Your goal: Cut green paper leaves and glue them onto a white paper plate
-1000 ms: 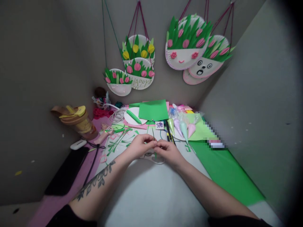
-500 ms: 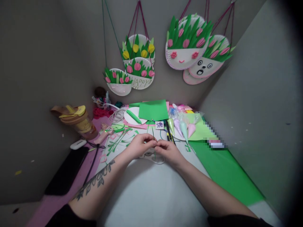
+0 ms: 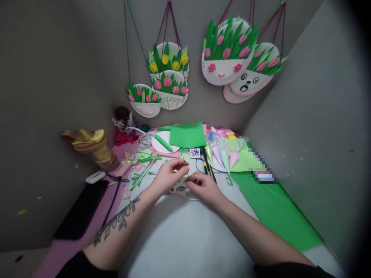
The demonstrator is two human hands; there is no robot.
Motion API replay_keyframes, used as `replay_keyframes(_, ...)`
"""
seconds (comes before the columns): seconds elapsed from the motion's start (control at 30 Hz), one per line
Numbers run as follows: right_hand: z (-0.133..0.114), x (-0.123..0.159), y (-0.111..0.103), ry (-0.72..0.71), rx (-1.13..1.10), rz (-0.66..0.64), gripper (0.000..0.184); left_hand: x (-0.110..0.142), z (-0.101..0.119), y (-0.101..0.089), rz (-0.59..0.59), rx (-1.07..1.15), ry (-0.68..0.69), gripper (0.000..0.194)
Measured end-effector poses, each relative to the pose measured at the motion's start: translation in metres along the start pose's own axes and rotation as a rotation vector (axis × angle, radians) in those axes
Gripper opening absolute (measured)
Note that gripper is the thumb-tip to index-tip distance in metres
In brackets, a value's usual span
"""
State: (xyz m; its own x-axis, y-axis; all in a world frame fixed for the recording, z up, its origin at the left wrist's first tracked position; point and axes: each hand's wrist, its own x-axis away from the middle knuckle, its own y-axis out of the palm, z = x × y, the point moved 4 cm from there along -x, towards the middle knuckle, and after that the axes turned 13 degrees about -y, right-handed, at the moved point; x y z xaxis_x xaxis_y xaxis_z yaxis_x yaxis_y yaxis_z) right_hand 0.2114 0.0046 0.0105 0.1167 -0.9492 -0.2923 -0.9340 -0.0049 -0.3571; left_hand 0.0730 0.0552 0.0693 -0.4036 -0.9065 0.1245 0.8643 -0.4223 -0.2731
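Above the middle of the table, my left hand (image 3: 170,174) and my right hand (image 3: 206,188) nearly meet at the fingertips. Between them a thin dark green string (image 3: 186,166) rises at a slight tilt. My left thumb and forefinger close around its upper part; the right fingertips pinch it lower down. Just behind and below the fingers lies a white object (image 3: 181,189) with dark round marks and a loop-shaped edge, partly covered by my hands. A small white card (image 3: 195,153) with a written character shows beyond the hands.
Green strips (image 3: 145,173) lie scattered at left, near a brown cup (image 3: 100,152) and a black phone-like slab (image 3: 82,210). Filled piping bags (image 3: 224,156), green paper (image 3: 188,134) and a paper plate (image 3: 158,144) are at the back. Decorated plates (image 3: 226,71) hang on the wall.
My hands have moved slightly apart, the left a little up and left. More of the string now shows between the fingers, and it tilts more.
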Motion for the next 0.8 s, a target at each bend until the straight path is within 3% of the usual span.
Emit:
replay_keyframes(0.17,0.002,0.001,0.001,0.010,-0.050,-0.015,0.014,0.001,0.001,-0.002,-0.011,0.036,0.005,0.018)
replay_keyframes(0.5,0.010,0.002,0.005,0.075,-0.444,-0.066,0.027,0.003,0.001,-0.004,-0.138,0.168,-0.123,0.025)
replay_keyframes(0.8,0.011,0.004,0.006,0.092,-0.555,-0.063,0.033,-0.002,-0.008,-0.004,-0.184,0.243,-0.128,0.031)
